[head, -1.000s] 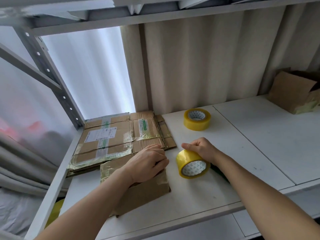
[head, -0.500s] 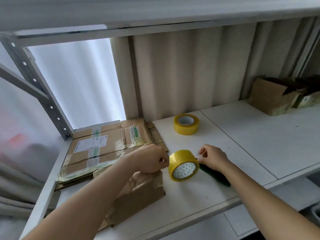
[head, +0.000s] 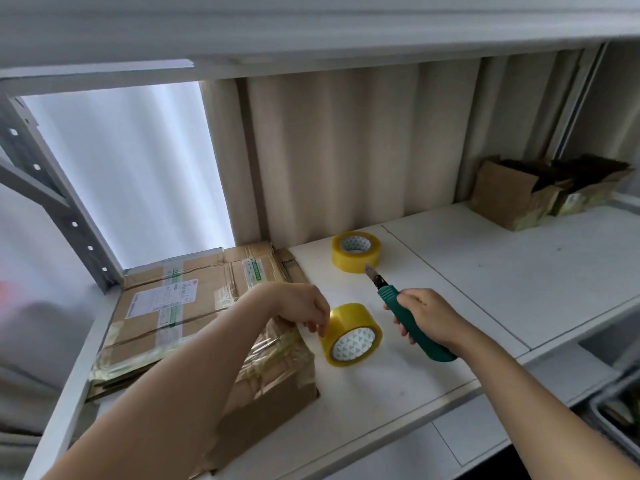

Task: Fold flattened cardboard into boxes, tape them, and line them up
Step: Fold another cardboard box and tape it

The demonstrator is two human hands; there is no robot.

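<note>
A folded cardboard box (head: 273, 386) with tape across its top stands on the white shelf (head: 485, 282), partly under my left forearm. My left hand (head: 304, 306) hovers over the box's far right corner, fingers curled down and pinching the tape end at a yellow tape roll (head: 351, 336) that stands on edge beside the box. My right hand (head: 426, 315) grips a green utility knife (head: 412, 323), blade out and pointing away toward a second yellow tape roll (head: 356, 251) lying flat. A stack of flattened cardboard (head: 180, 303) lies at the left.
Two open folded boxes (head: 512, 195) stand at the far right of the shelf against the beige curtain. A grey metal upright (head: 62, 209) borders the left end. Another shelf runs overhead. A bin (head: 620, 410) sits lower right.
My right hand let go of the tape roll, picked up the green knife from the shelf and raised it. My left hand moved from the box top to the roll's edge.
</note>
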